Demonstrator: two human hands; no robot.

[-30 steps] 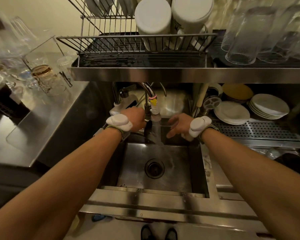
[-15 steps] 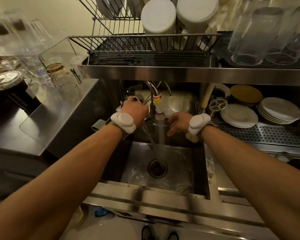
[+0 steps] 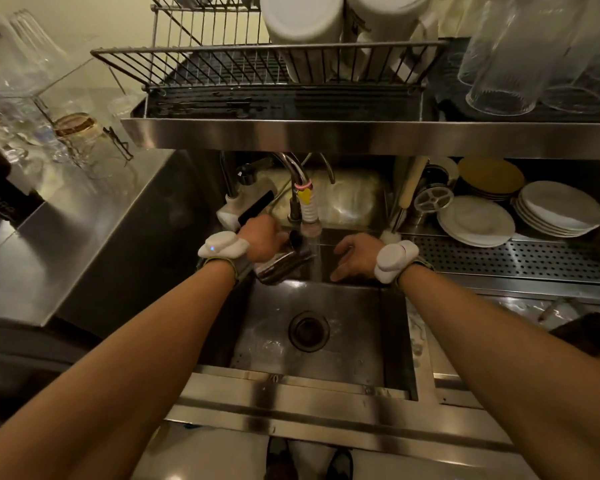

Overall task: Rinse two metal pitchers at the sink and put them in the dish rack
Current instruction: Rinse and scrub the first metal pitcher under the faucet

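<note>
L fingers (image 3: 274,233) round pitcher (image 3: 283,263), steel sink (image 3: 354,344)

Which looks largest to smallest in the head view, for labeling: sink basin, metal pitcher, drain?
1. Sink basin
2. Metal pitcher in the left hand, partly hidden
3. Drain, close to the pitcher's visible size, so unsure.

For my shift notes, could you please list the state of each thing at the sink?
Tap: running.
Pitcher: tilted, held under the stream.
Left hand: gripping the pitcher.
Right hand: open, empty.
Sink: wet, not filled.
Dish rack: partly loaded.
</note>
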